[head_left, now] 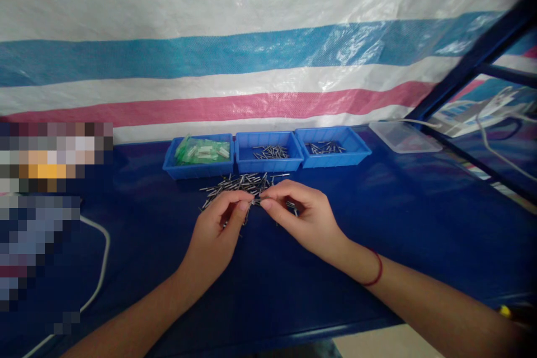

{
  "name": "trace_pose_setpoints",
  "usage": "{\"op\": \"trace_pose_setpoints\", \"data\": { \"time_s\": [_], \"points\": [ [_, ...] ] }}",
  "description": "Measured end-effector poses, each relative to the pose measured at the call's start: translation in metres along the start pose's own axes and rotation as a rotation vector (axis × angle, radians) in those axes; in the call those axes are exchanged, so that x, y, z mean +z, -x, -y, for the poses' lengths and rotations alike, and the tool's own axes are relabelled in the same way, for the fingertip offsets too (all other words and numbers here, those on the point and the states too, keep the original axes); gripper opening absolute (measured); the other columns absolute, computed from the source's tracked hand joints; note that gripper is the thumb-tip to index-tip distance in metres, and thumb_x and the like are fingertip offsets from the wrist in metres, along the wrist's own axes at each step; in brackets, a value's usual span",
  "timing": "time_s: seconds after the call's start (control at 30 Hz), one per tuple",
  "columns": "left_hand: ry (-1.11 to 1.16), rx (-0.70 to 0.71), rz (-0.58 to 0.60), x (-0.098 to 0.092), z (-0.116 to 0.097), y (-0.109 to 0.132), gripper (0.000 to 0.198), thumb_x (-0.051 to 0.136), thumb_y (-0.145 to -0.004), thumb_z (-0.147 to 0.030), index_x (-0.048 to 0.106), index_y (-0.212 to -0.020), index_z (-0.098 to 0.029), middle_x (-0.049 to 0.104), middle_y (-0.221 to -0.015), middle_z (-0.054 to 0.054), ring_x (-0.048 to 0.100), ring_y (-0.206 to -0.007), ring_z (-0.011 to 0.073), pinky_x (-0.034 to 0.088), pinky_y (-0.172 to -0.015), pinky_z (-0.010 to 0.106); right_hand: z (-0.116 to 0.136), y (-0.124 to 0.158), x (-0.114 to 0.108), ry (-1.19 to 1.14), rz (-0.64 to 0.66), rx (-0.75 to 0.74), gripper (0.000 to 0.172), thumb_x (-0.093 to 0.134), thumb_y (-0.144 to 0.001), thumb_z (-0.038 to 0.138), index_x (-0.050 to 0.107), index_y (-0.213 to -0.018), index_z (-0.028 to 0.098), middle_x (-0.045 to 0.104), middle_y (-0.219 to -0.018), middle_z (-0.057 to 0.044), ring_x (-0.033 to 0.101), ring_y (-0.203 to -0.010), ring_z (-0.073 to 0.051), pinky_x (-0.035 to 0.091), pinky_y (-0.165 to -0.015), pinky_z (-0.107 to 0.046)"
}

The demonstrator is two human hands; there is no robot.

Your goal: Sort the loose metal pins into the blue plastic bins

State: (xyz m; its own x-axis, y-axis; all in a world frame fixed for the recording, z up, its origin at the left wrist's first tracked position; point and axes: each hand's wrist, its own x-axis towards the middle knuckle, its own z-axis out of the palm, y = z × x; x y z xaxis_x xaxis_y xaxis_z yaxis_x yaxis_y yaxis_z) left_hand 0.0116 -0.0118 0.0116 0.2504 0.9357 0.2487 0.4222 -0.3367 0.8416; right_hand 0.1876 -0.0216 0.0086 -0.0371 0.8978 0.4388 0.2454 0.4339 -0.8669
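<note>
A loose pile of small metal pins (241, 183) lies on the dark blue table (419, 218), just in front of three blue trays. My left hand (218, 229) and my right hand (302, 215) meet over the near edge of the pile. Both are closed in a pinch, fingertips almost touching, on a small metal pin between them. A red string circles my right wrist. More pins show under my right fingers.
The left blue tray (199, 168) holds green-and-white plastic packets; the middle tray (268, 162) and right tray (338, 154) hold metal pins. A clear plastic lid (405, 137) lies to the right. A white cable (98, 274) curves at the left. A striped tarp hangs behind.
</note>
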Motion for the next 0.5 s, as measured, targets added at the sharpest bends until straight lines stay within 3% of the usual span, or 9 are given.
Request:
{"op": "trace_pose_setpoints", "data": {
  "time_s": [0.5],
  "points": [
    [0.049,0.068,0.129,0.0024,0.0002,-0.002,0.011,0.055,-0.087,-0.027,0.063,-0.09,-0.02,0.063,-0.085,0.002,0.058,-0.073,0.013,0.048,-0.064,0.024,0.0054,-0.0012,-0.0017,0.062,0.013,-0.074,0.004,0.061,-0.08,0.021,0.064,-0.079,0.019,0.062,-0.068,-0.001,0.054,-0.057,-0.011,0.043,-0.052,-0.025]
  ]
}}
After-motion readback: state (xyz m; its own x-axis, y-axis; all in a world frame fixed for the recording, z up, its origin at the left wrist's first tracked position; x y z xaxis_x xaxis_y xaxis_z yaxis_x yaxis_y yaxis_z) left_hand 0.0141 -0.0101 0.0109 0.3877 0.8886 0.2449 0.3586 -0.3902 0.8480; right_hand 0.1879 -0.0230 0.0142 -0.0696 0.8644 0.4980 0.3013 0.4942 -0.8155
